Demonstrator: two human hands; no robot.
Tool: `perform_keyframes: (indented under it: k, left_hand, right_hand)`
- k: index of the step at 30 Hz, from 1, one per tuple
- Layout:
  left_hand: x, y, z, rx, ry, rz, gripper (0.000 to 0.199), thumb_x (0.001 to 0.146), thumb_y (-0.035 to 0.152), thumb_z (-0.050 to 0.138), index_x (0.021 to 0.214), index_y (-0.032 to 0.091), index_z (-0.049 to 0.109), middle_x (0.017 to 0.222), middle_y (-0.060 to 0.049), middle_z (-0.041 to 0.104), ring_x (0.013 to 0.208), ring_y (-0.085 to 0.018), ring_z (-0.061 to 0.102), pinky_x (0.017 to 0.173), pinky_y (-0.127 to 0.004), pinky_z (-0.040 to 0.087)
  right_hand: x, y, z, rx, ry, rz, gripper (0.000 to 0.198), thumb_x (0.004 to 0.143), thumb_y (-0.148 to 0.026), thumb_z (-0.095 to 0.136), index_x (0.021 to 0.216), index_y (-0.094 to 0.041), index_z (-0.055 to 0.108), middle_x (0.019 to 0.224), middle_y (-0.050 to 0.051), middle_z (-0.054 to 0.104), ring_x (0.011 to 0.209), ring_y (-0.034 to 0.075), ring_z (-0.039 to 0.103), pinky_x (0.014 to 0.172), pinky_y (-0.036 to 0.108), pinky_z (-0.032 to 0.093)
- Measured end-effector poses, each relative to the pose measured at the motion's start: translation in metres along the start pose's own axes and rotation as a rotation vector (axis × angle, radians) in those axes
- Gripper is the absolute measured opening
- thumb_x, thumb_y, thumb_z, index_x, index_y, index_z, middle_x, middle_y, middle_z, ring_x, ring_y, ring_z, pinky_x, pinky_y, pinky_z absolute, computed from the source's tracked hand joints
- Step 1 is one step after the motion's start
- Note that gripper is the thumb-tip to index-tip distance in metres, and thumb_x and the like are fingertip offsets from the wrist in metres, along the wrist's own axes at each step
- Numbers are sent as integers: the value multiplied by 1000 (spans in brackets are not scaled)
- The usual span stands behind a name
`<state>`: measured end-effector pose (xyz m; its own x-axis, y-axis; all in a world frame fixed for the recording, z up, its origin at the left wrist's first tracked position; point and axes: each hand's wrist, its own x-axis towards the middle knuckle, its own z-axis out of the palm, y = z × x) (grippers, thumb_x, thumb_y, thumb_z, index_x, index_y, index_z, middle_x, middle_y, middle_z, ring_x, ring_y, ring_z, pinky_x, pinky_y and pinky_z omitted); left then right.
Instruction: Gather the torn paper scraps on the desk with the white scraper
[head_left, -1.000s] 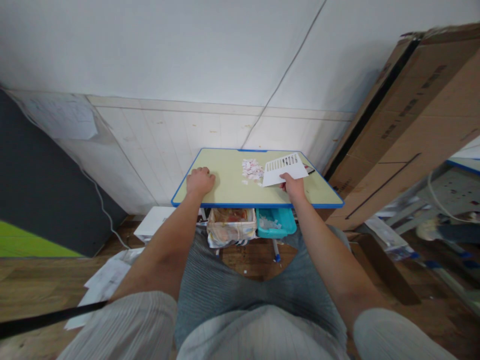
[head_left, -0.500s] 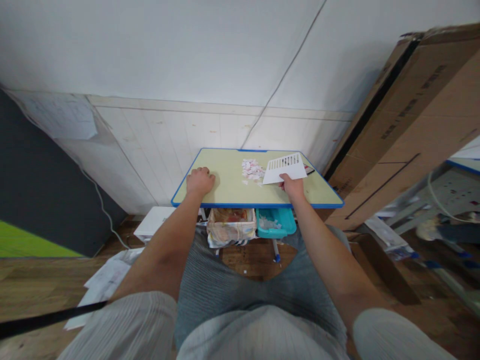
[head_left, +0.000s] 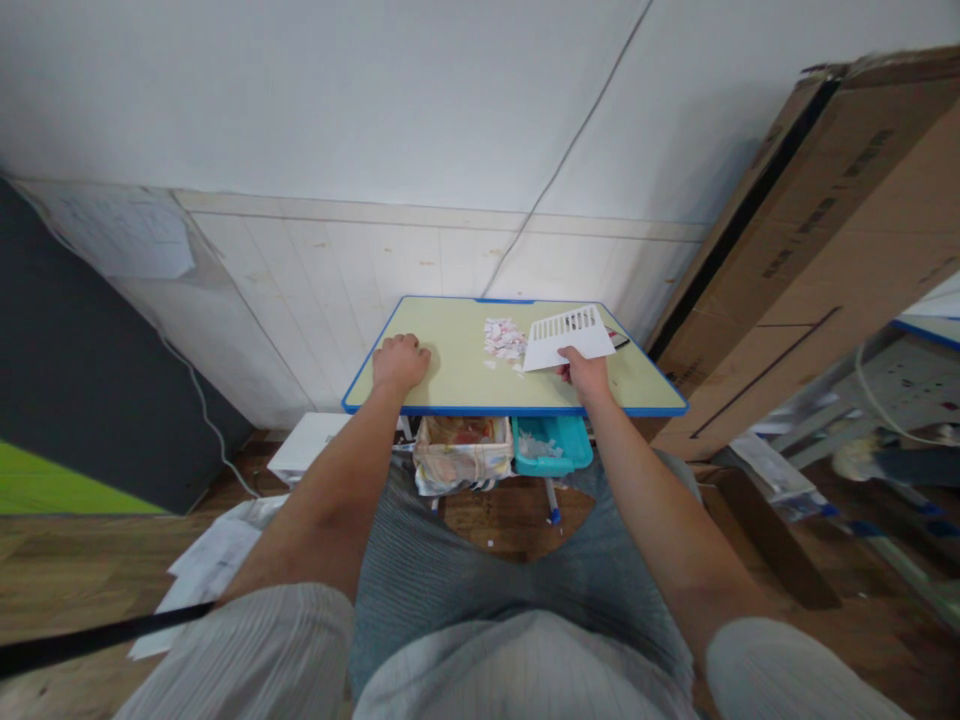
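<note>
My right hand [head_left: 585,372] pinches a white card [head_left: 559,350] by its near edge, thumb on top. A row of narrow slots runs along the card's far side, and dark marks show through some of them. The card is held over the right part of a pale yellow table [head_left: 450,388] with a blue rim. Just left of the card lies a loose pile of small white and pinkish paper pieces [head_left: 504,338]. My left hand [head_left: 403,362] rests on the table's left side, fingers curled under, with nothing visible in it.
Partly under the card lies a dark flat object [head_left: 619,340]. Below the table sit a cloth-lined basket [head_left: 461,465] and a turquoise bin [head_left: 553,464] with scraps. Tall cardboard boxes [head_left: 817,250] lean at the right. A white box [head_left: 309,447] stands left, and the wall is behind.
The white card has shifted very slightly left and toward me in my right hand. My left hand and the paper pile look the same.
</note>
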<state>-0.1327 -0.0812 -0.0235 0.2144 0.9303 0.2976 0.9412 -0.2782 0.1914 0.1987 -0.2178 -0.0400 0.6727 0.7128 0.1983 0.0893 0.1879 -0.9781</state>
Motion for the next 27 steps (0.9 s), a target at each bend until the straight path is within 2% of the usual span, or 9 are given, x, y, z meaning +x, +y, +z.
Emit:
perform_keyframes:
  k: [14,20,27]
  left_hand:
    - [-1,1,-1,20,-1,1,52,107,38,47,142,14,77,151,-25,73,142,-42,64,115,-54,54]
    - [-1,0,-1,26,-4,7,51,107,38,47,141,14,77,151,-24,73,142,-41,64,115,-53,54]
    - [-1,0,-1,4,3,7,51,107,36,46,141,15,78,150,-25,73,143,-43,64,116,-56,53]
  right_hand:
    - [-3,-1,0,-29,-58,30,11,71,-26,72,79,-23,64,49,-3,60,43,15,49,40,24,36]
    - [-2,-2,-2,-25,-32,43,14,65,-23,69,77,-24,62,51,-4,58,43,15,46,37,24,34]
    - [-9,-6,-5,0,-49,50,21,58,-21,70,78,-23,62,60,-3,63,45,13,46,36,24,32]
